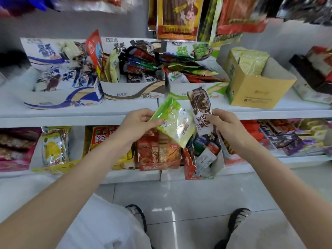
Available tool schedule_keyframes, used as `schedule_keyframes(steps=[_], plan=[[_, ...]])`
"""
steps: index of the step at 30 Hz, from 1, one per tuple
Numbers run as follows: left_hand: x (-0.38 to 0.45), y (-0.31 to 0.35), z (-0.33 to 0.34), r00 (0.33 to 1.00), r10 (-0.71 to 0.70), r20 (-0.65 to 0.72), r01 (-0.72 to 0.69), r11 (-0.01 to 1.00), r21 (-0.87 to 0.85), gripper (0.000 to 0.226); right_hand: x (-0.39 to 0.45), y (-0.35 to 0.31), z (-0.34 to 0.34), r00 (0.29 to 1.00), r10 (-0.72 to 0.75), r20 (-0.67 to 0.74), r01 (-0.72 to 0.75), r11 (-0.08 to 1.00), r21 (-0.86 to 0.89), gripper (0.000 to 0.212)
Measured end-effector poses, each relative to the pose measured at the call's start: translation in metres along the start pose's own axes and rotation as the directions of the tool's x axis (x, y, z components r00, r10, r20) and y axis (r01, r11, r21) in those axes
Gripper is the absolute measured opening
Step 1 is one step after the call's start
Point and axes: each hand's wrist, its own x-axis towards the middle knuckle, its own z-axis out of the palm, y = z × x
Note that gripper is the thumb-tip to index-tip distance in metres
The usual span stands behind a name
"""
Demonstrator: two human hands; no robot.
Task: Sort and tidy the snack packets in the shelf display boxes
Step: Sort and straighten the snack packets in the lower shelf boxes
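Note:
My left hand (138, 124) pinches a green and white snack packet (173, 121) by its left edge, in front of the upper shelf's lip. My right hand (228, 125) grips a brown and white packet (202, 106), held upright beside the green one. Behind them on the upper shelf stand three display boxes: a blue one (59, 99) at the left, a brown one (133, 91) in the middle with mixed packets piled in it, and a green one (218, 88) with red, green and white packets jumbled inside.
A tan cardboard box (255, 90) with pale yellow packets stands right of the green box. The lower shelf (133, 175) holds a red box (158, 155), yellow packets and a torn box of grey sachets (204, 159). Hanging snack bags (177, 17) dangle overhead. My feet are on the tiled floor.

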Motion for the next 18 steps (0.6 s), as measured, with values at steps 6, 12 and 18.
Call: schedule_keyframes(steps=[6,12,18], plan=[[-0.008,-0.004,-0.048,0.987,0.011,-0.161,-0.016,0.999,-0.034,0.007,0.011,-0.037,0.023,0.999,-0.047,0.000,0.046,0.984,0.170,0.017],[-0.012,-0.003,-0.057,0.979,0.042,-0.200,-0.051,0.998,-0.039,0.004,0.030,-0.072,0.045,0.997,0.031,0.074,-0.054,0.943,0.330,0.011],[-0.016,-0.001,-0.064,0.967,0.067,-0.247,-0.080,0.996,-0.046,0.004,0.067,-0.101,0.072,0.976,0.061,0.209,-0.136,0.920,0.367,0.016]])
